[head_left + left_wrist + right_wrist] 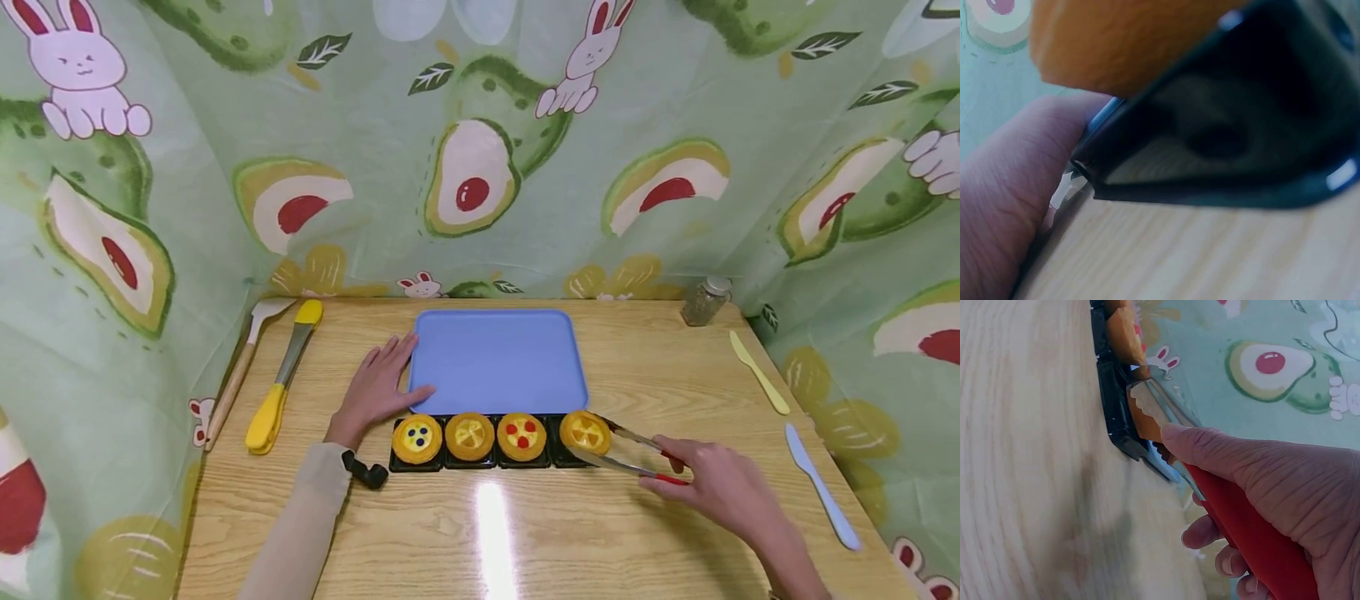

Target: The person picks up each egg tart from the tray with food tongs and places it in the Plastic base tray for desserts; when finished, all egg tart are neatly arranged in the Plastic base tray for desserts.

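My right hand [720, 483] grips red-handled metal tongs [1229, 512]. Their jaws stand around the rightmost egg tart [586, 432], which has an orange segmented top and overlaps its black tray cup in the head view. To its left sit a tart with red dots [522, 437], another segmented tart [469, 437] and one with blue dots [417, 439], each in a black square cup. Fingers spread, my left hand [381, 379] lies at the left edge of the blue tray [495, 358]. In the left wrist view a black cup [1222, 144] fills the foreground.
On the left lie a spatula [238, 367] with a wooden handle and yellow-tipped tongs [288, 371]. A lidded glass jar [705, 302] stands at the back right. A yellow knife [759, 372] and a blue knife [821, 486] lie along the right edge. Patterned curtain [375, 125] surrounds the table.
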Motion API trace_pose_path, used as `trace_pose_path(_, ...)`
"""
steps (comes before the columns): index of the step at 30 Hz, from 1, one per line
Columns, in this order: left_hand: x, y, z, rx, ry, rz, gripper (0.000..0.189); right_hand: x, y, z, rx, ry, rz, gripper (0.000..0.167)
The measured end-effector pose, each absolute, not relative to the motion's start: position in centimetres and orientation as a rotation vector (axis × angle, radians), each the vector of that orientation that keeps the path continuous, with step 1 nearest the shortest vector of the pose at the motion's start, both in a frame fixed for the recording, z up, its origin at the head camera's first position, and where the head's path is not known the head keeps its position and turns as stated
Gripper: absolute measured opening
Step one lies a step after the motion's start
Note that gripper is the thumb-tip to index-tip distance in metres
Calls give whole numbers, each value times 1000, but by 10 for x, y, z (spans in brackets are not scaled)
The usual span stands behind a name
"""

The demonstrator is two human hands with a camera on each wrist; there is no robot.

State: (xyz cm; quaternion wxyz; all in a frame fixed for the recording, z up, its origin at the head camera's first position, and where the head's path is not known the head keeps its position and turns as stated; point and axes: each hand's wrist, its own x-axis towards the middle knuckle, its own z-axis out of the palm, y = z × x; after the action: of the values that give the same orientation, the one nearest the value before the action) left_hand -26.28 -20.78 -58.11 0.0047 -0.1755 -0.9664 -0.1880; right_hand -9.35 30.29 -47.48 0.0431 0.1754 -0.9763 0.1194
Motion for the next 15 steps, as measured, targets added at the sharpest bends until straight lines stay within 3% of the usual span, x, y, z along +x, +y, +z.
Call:
trace_pose_path(7,-262,-208,-580,-553,-3027,-609,109,-95,298,-481,501,-3023,350,42)
trace_pose_path(15,-262,-208,-579,-544,-3029,-603,108,-96,298,-484,469,-3037,366,41)
